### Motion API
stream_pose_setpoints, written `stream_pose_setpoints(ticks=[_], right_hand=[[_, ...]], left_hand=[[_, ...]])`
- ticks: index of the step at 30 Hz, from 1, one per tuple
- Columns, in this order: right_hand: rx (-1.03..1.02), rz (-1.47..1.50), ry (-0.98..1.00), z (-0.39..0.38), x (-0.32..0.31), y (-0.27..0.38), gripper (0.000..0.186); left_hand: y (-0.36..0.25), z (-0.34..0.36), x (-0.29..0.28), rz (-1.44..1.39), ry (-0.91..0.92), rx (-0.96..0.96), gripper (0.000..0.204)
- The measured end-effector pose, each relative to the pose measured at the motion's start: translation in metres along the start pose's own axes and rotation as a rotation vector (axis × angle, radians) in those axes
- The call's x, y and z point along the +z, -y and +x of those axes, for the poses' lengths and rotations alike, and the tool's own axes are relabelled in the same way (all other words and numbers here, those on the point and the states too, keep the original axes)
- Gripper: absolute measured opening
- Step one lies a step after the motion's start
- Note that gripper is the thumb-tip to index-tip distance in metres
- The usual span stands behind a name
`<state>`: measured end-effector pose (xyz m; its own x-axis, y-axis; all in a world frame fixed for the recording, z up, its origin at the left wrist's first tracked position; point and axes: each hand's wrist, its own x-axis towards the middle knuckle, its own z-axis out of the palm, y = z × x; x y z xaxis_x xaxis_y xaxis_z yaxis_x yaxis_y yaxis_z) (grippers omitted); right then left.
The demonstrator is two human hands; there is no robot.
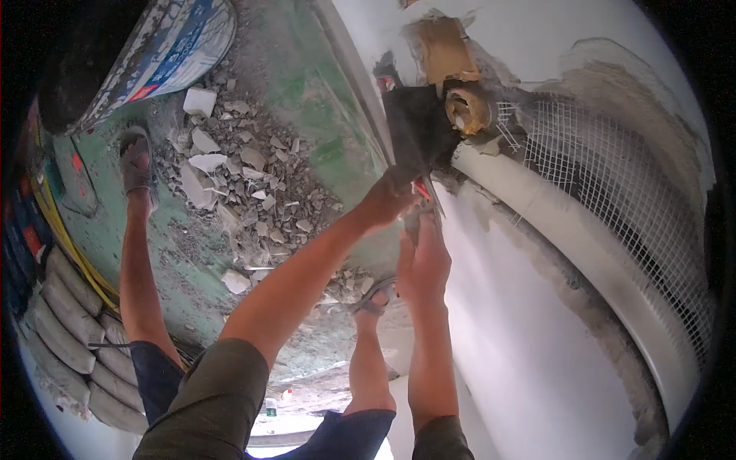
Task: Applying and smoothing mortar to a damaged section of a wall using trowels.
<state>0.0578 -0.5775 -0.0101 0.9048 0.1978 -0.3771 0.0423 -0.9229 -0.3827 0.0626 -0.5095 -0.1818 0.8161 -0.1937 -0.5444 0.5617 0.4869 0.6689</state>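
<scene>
Both of my hands are together in front of the white wall, just below a wall opening. My left hand (392, 196) is closed at the lower edge of a dark flat board (414, 123), which stands up against the opening. Right beside it, my right hand (424, 264) is wrapped round the grip of a trowel (438, 198), its thin blade seen nearly edge-on. A small red part shows between the hands. How the fingers of the left hand sit is partly hidden. Beside the board juts a yellow-brown pipe end (468, 111).
A white pipe (552, 207) runs along the wall under white mesh (590, 146) and rough mortar. Broken rubble (253, 169) covers the floor to the left, between my feet. A large bucket (169, 61) lies at upper left; stacked bags (69, 337) and a yellow cable (73, 249) are lower left.
</scene>
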Motion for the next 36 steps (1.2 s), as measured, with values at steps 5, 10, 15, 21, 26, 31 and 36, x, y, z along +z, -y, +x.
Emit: stream_pose_setpoints(ticks=[5,10,15,21,26,31,36], right_hand=[[0.152,-0.037,-0.008,0.034,-0.004,-0.003,0.036],[0.188,0.128,-0.200,0.023,0.014,0.010,0.032],[0.314,0.260,-0.262,0.003,0.012,0.013,0.031],[0.229,0.248,-0.159,-0.049,-0.015,-0.006,0.037],[0.092,0.120,-0.020,-0.068,0.009,-0.026,0.040],[0.031,0.198,-0.048,-0.028,0.027,-0.034,0.040],[0.229,0.046,-0.101,-0.016,0.021,-0.031,0.040]], left_hand=[[-0.010,-0.005,0.008,-0.073,-0.054,-0.003,0.048],[-0.003,-0.004,0.002,-0.054,-0.061,-0.007,0.047],[0.000,-0.002,-0.001,-0.011,-0.009,0.051,0.044],[-0.009,-0.008,0.000,-0.124,0.107,-0.067,0.040],[-0.008,-0.006,0.008,-0.015,0.001,-0.066,0.045],[-0.012,-0.007,0.003,-0.044,0.065,-0.011,0.042],[-0.012,-0.010,0.005,-0.125,0.065,-0.043,0.038]])
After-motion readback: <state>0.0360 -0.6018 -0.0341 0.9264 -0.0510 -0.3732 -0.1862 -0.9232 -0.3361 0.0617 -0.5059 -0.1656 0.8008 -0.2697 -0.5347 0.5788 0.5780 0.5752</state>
